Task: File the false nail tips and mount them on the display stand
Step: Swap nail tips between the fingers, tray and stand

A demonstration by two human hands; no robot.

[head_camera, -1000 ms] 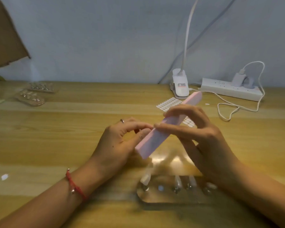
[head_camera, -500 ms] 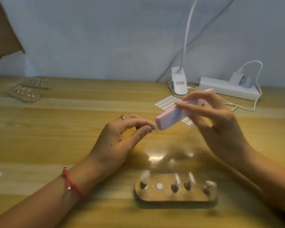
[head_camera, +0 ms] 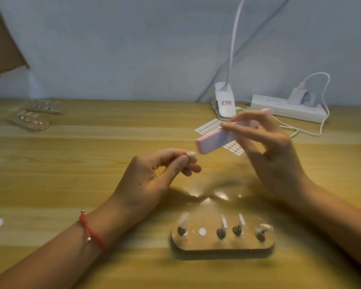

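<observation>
Above wooden desk [head_camera: 81,184], left hand [head_camera: 154,176] pinches false nail tip [head_camera: 191,154], thumb against forefinger; right hand [head_camera: 273,155] grips pink buffer block [head_camera: 215,140] just beside it. Best: brace tip firmly, stroke lightly. Display stand [head_camera: 221,245] sits nearer person.

You hold a pink file [head_camera: 216,141] and a pale whitish tip [head_camera: 191,154]. Your bracelet [head_camera: 91,234] is red. The table [head_camera: 71,174] is yellow-brown with streaky wood grain. White ovals in rows pattern the sheet [head_camera: 208,126]; the strip [head_camera: 279,107] and clamp [head_camera: 225,105] are white.
</observation>
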